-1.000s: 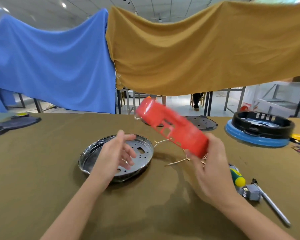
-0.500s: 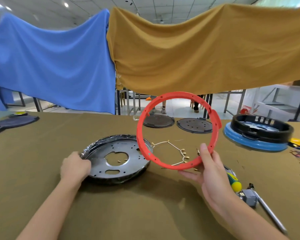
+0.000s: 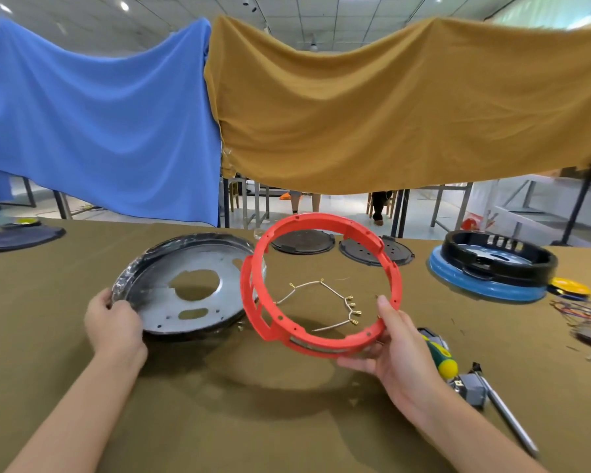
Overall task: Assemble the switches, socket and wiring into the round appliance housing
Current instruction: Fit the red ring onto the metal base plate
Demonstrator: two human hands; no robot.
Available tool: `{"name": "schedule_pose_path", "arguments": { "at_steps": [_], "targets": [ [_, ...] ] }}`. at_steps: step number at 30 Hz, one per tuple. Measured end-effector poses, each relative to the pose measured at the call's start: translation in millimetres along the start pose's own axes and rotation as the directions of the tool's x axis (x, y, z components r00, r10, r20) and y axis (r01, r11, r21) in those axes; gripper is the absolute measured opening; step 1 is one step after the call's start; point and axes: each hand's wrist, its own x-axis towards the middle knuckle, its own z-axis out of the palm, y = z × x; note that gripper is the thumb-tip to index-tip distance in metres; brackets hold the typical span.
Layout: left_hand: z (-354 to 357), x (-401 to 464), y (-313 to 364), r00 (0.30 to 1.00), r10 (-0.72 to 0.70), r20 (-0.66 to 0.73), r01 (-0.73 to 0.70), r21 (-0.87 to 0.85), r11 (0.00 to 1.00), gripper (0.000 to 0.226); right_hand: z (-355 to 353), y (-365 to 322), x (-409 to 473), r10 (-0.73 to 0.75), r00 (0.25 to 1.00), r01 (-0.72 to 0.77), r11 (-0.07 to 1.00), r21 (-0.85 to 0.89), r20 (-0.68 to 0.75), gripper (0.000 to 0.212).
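Holding the red ring [image 3: 321,285] up off the tabletop [image 3: 219,404], the right hand [image 3: 400,349] pinched its near edge, thumb on top. The left hand [image 3: 115,322] gripped the metal pan [image 3: 185,285] by its left rim, tipping it up. Wires [image 3: 325,302] lay below the ring.

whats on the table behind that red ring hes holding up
Through the red ring show a wire harness with brass terminals and bare olive tablecloth. Its left edge hides part of the metal base plate's rim.

The ring housing [image 3: 321,285] stands right of the metal plate [image 3: 188,285], wiring [image 3: 325,303] behind it.
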Motion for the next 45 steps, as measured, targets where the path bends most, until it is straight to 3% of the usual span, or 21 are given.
{"name": "schedule_pose_path", "arguments": {
  "at_steps": [5,9,14,18,24,27,29,31,33,38,41,45],
  "targets": [
    [-1.8,-0.3,2.7,0.997,-0.076,0.007,0.077,-0.120,0.990,0.057,0.3,-2.0,-6.6,0.023,0.999,-0.022,0.998,-0.050,0.024,0.029],
    [1.3,-6.2,1.8,0.993,-0.073,0.091,0.082,-0.096,0.992,0.057,1.2,-3.3,-8.5,-0.008,1.000,0.010,0.998,-0.065,0.031,0.031],
    [4.0,-15.8,2.9,0.981,-0.041,0.189,0.051,-0.048,0.998,0.055,4.4,-8.7,-10.6,-0.197,0.980,0.199,0.979,-0.049,0.031,0.044],
    [5.8,-21.2,3.9,0.966,-0.038,0.254,0.049,-0.036,0.998,0.050,1.8,-14.3,-11.8,-0.404,0.914,0.404,0.909,-0.104,0.024,0.039],
    [2.2,-34.5,12.0,0.939,-0.067,0.338,0.070,0.004,0.998,0.039,2.4,-14.5,-8.2,-0.687,0.708,0.674,0.587,-0.448,0.164,0.046],
    [0.6,-44.2,16.9,0.893,-0.108,0.437,0.115,0.010,0.993,0.037,0.2,-11.8,-5.2,-0.744,0.580,0.700,0.248,-0.670,0.331,0.052],
    [0.3,-48.6,19.3,0.853,-0.142,0.502,0.153,0.020,0.988,0.036,-0.7,-11.2,-2.8,-0.747,0.465,0.713,-0.001,-0.701,0.474,0.057],
    [0.3,-50.1,20.1,0.813,-0.172,0.556,0.173,0.050,0.984,0.037,1.1,-11.4,-3.3,-0.725,0.382,0.724,-0.150,-0.673,0.573,0.054],
    [0.7,-51.0,20.0,0.770,-0.198,0.606,0.187,0.083,0.979,0.038,3.8,-11.2,-5.6,-0.692,0.344,0.726,-0.232,-0.647,0.634,0.048],
    [1.7,-53.7,20.7,0.692,-0.249,0.678,0.220,0.131,0.967,0.037,6.9,-7.5,-8.7,-0.563,0.329,0.699,-0.394,-0.596,0.758,0.039],
    [2.2,-54.4,21.7,0.695,-0.261,0.670,0.247,0.119,0.962,0.033,8.9,-7.4,-10.5,-0.525,0.300,0.691,-0.455,-0.561,0.796,0.036],
    [-0.5,-53.0,24.5,0.742,-0.294,0.603,0.320,0.068,0.945,0.027,9.5,-7.3,-12.3,-0.522,0.289,0.707,-0.449,-0.546,0.803,0.032]
  ]
}}
